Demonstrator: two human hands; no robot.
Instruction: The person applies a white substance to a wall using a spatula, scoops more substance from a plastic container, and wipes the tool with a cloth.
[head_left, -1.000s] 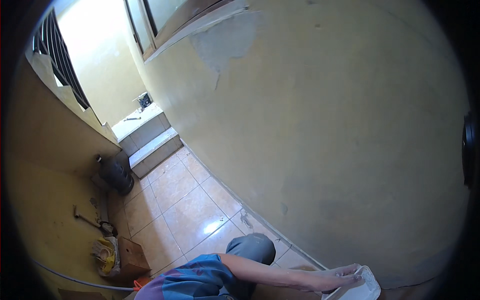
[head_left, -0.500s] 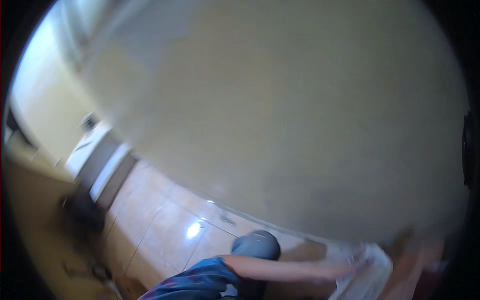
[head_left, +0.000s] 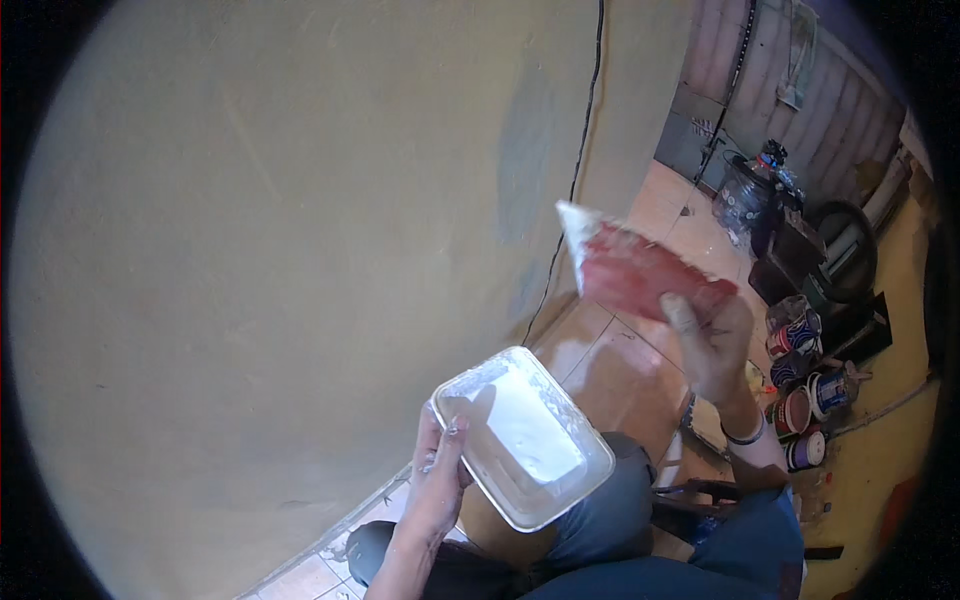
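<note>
White rectangular plastic tub (head_left: 510,490) is low centre, its left rim pinched by the left hand (head_left: 437,480), angled up from below. Handling its contents seems the step in hand; the next move likely calls for keeping it steady. Higher, the right hand (head_left: 717,350) pinches a flat red piece (head_left: 645,278), thumb on its face. Smooth white paste (head_left: 525,425) lies inside.

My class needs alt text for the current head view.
A person's left hand holds a pale tub with white material inside, while the right hand grips a blurred red tool, white at one end. A yellowish wall fills the left; containers sit at right.
</note>
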